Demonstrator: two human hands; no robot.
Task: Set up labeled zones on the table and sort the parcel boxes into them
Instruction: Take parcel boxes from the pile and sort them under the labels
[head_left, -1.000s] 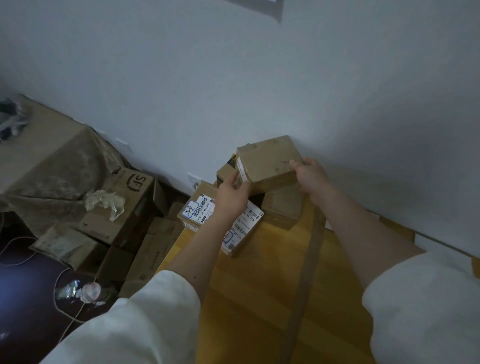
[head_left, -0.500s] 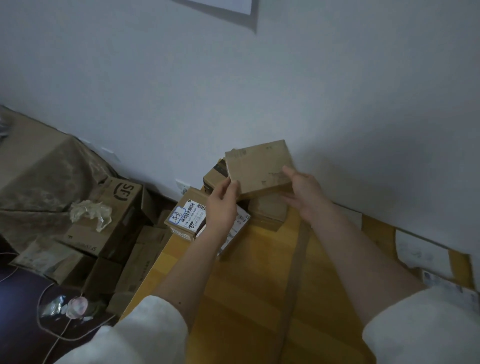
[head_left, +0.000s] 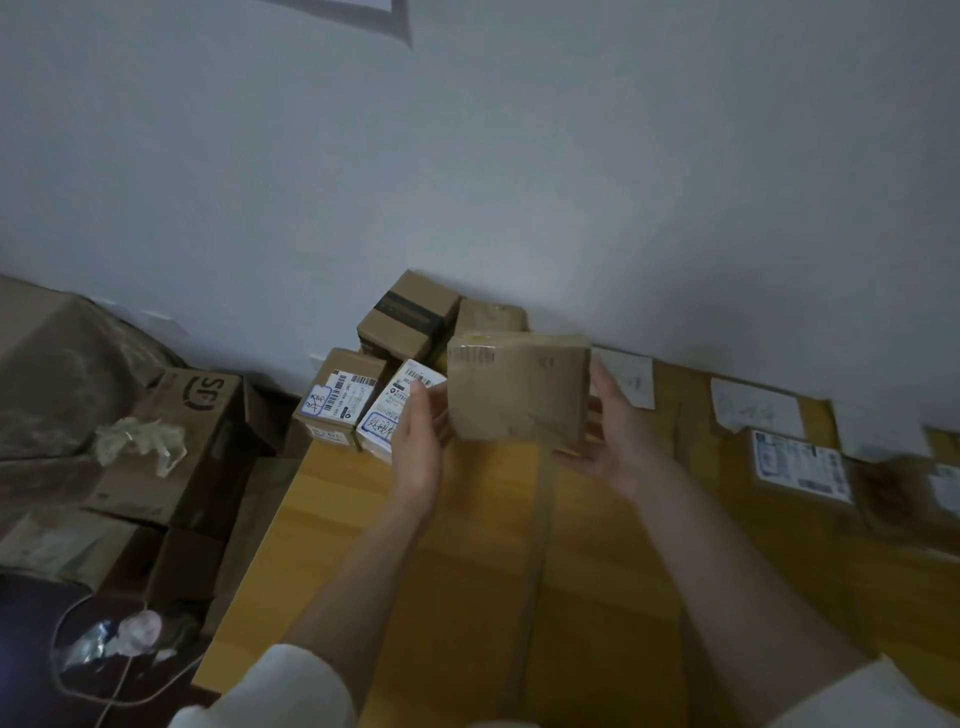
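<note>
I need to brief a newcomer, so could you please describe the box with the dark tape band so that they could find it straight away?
Start at the wooden table and follow it to its far left corner against the wall, where a cluster of parcels sits. The taped box stands at the back of that cluster, behind two white-labelled boxes. It alone has a wide dark band of tape across its top.

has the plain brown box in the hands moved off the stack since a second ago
Yes. The plain brown box, held between the left hand and right hand, sat on the stack by the wall; it is now lifted toward the person, exposing the black-taped box.
</note>
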